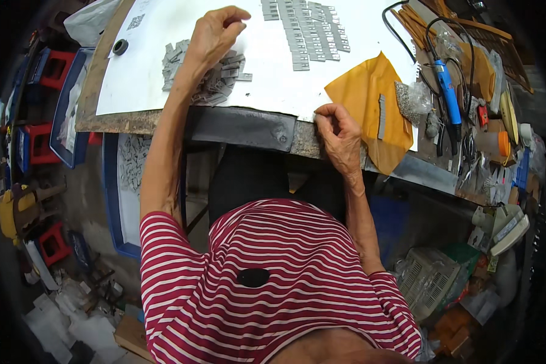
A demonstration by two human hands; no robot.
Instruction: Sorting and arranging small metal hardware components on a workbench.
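Two bare hands work at the near edge of a white sheet (164, 73) spread over the desk (249, 127). At the upper left of the frame a small black ring (120, 47) lies on the sheet. Just right of it sits a loose heap of small grey metal pieces (215, 82), flat, dull and stubby, lying at all angles. The left hand (215, 33) hovers over that heap near the top middle of the frame; its grip is drawn together, fingertips pinched, though whether a piece sits between them cannot be made out. Picking from the edge of the heap, one piece at a time, would likely keep the pinch clean and stop neighbours being dragged along.

At the top middle, further right, the same grey pieces are laid in neat slanting rows (306, 30), edge to edge like tiles. Any piece added there is best squared to its neighbours.

The right hand (340, 136) rests at the desk's front edge, right of centre, fingers curled shut in a loose fist and touching the corner of a crumpled amber plastic sheet (370, 103), thin and glossy. A grey strip (381, 115) lies on that plastic. Beyond it, toward the upper right, lie a clear bag of small parts (411, 100), a blue hand tool (448, 91) with a black cord, and an orange-capped bottle (491, 143) amid clutter.
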